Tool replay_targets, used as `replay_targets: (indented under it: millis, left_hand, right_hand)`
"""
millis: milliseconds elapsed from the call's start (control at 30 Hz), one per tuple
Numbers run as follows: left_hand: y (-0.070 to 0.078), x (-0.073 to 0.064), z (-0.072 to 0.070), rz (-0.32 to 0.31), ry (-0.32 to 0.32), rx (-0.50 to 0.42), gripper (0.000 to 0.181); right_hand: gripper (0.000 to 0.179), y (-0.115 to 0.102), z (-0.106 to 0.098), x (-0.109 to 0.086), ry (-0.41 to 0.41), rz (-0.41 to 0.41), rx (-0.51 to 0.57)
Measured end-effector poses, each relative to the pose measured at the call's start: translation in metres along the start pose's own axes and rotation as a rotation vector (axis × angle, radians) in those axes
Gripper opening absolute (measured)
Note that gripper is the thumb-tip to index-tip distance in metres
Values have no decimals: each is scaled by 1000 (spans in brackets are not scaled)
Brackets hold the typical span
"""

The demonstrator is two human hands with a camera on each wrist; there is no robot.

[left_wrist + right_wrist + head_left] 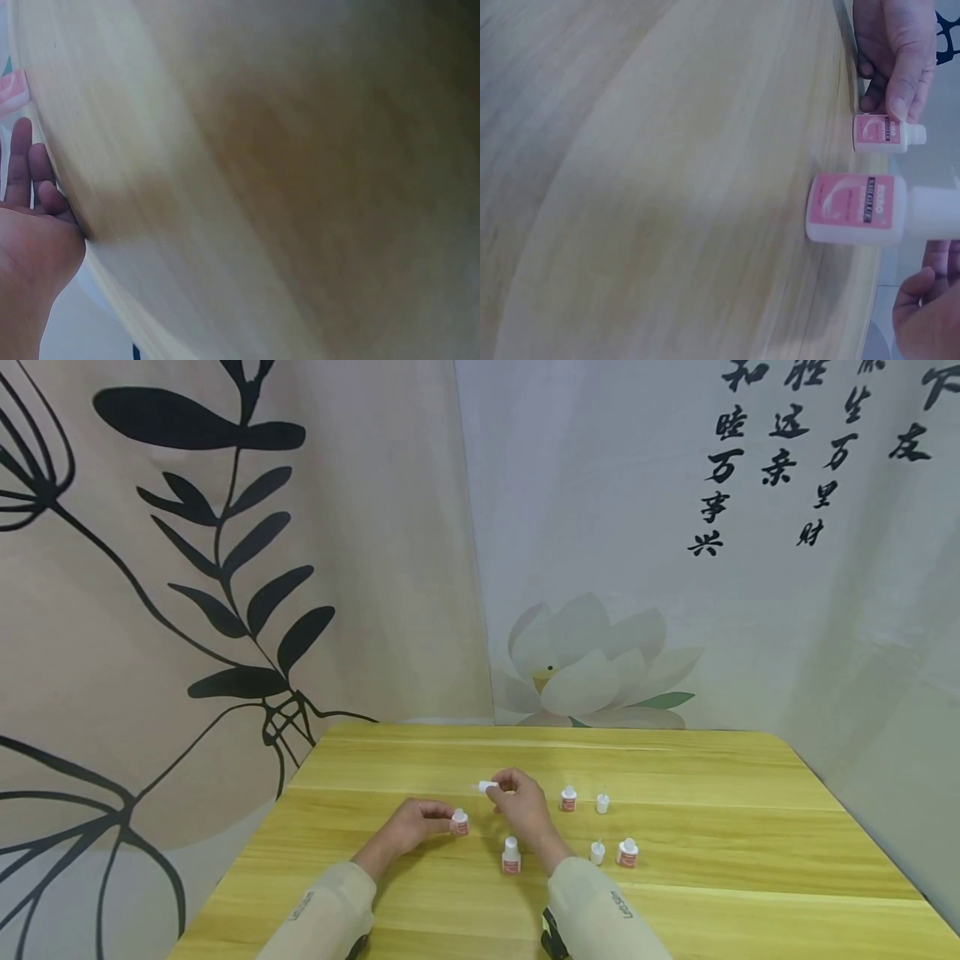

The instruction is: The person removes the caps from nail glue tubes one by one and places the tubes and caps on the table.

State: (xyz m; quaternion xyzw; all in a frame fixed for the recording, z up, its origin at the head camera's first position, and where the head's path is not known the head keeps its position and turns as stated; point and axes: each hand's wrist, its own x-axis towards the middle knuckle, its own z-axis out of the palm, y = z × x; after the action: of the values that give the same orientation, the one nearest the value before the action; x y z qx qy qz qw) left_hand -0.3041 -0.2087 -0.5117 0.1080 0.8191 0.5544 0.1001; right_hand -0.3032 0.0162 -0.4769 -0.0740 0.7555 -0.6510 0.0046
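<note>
My left hand [415, 823] pinches a small white bottle [460, 822] with a pink label, upright at the tabletop. That bottle's neck is uncapped. In the right wrist view its label faces the camera and the left thumb lies against its side. To the right and slightly farther back, my right hand [522, 806] pinches a white cap [487, 786] lying sideways, a thin tip pointing left. Between the forearms stands a capped bottle [511, 856] of the same kind, large in the right wrist view. The left wrist view shows only part of the left hand [34, 232] and a bottle corner [13, 91].
Right of my right hand stand two uncapped bottles, a farther one [568, 799] and a nearer one [627, 853]. Beside each is a white cap, one far [602, 803] and one near [597, 852], tips upward. A printed curtain [405, 568] hangs behind the wooden table [735, 810].
</note>
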Motion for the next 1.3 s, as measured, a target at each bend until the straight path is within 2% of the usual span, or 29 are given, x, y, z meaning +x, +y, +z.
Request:
replay_targets:
  millis: [367,700,967,1300]
  left_hand:
    - [-2,2,1,-1,14,-5,20]
    - [-1,2,0,-21,13,2,20]
    - [-1,1,-1,-11,3,-5,19]
    - [-1,0,-2,7,-23,-50,22]
  right_hand:
    - [31,1,-2,2,3,25,-95]
    - [22,2,-2,2,5,40,-84]
    - [18,4,-2,3,3,44,-57]
    - [28,4,-3,2,3,13,-84]
